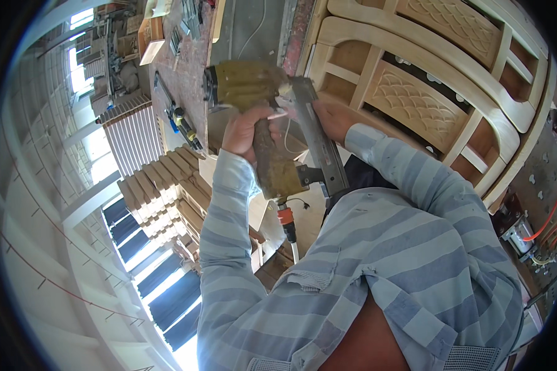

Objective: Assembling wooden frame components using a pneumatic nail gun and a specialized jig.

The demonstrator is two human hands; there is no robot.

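My left hand (pixel 246 131) is wrapped around the handle of an olive-yellow pneumatic nail gun (pixel 254 86), whose head points up and to the left. Its grey magazine (pixel 319 145) runs down to the right, and a red air coupling (pixel 286 216) with a white hose hangs below the handle. My right hand (pixel 333 119) lies against the lower rail of a pale carved wooden frame (pixel 414 102), right behind the magazine. The magazine hides its fingers, so its grip is unclear. My striped blue sleeves fill the lower middle.
More curved carved wooden frames (pixel 458 25) lean at the upper right. A workbench (pixel 189 68) with hand tools runs along the upper left. Stacks of small wooden blocks (pixel 161 182) sit at the left. Orange cables (pixel 548 222) hang at the right edge.
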